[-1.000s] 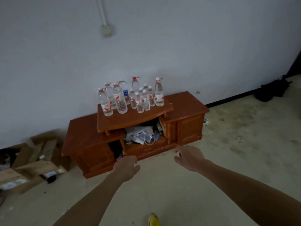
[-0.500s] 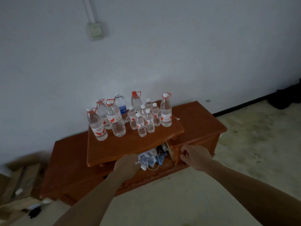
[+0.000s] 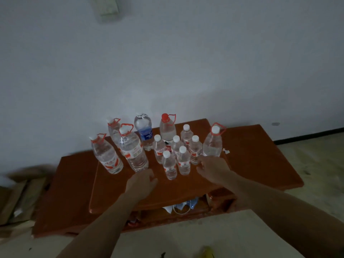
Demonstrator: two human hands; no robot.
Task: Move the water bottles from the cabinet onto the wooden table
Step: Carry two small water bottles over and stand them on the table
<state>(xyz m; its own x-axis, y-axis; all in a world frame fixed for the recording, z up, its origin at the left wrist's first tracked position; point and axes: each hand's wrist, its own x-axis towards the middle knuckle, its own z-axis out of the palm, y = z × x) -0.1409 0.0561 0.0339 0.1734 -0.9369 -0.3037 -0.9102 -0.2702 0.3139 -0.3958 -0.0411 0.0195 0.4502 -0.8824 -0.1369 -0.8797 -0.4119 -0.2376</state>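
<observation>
Water bottles (image 3: 184,162), all upright and filled with clear liquid, stand grouped on the raised top of the cabinet (image 3: 260,164): large red-handled ones at 9 and 3 o'clock, small white-capped ones at centre. Left hand (image 3: 141,183) hovers at 6 o'clock of the group, fingers loosely curled, holding nothing. Right hand (image 3: 214,168), fingers spread, reaches the base of the 3 o'clock bottle (image 3: 212,144), contact not determinable. Open compartment (image 3: 152,216) below holds white and blue clutter (image 3: 183,205).

Vantage: your head camera, above the wooden cabinet (image 3: 260,161).
Facing: forward and down, toward the wall (image 3: 186,62).
Range: near; its top lies within your reach.
</observation>
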